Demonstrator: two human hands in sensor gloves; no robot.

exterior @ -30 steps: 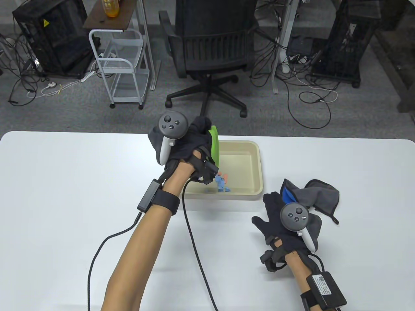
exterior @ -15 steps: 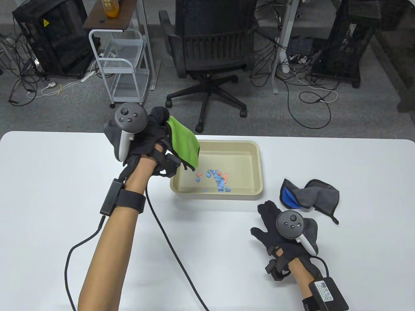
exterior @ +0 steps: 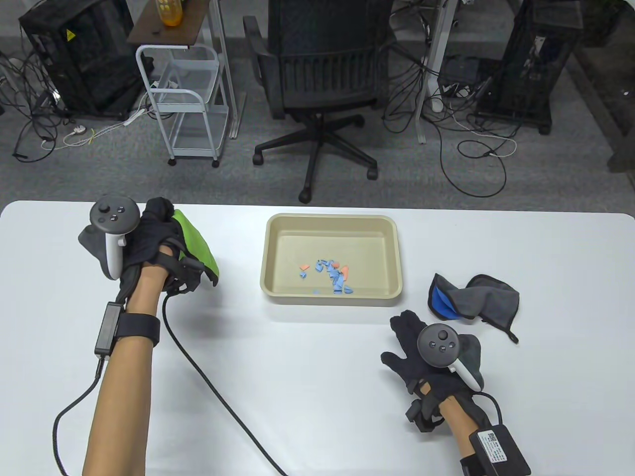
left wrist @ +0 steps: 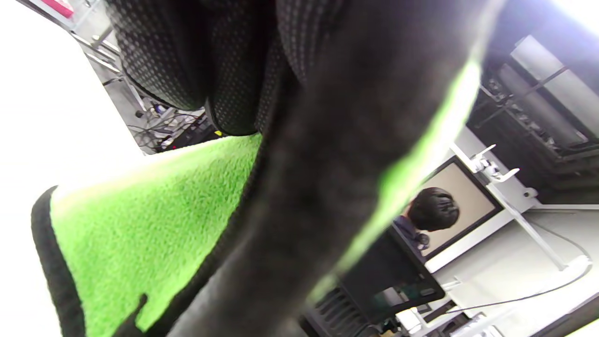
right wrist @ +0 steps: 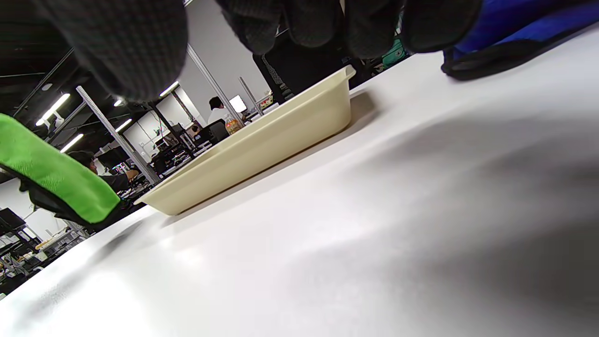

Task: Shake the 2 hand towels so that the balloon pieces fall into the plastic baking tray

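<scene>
Left hand gripping the green towel, right hand lying slack beside the grey-and-blue one.

The left hand (exterior: pixel 144 238) is clutching the green hand towel (exterior: pixel 198 245) in curled fingers, the cloth hanging off its right side, well left of the plastic baking tray (exterior: pixel 392 248). The balloon pieces (exterior: pixel 332 277) are lying inside the tray. The right hand (exterior: pixel 426 354) is resting with fingers spread, holding nothing; the grey-and-blue hand towel (exterior: pixel 483 297) is lying crumpled just beyond its fingertips.

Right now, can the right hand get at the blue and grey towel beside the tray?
Probably yes: the right hand lies open just short of the blue and grey towel, with only bare table between them.
</scene>
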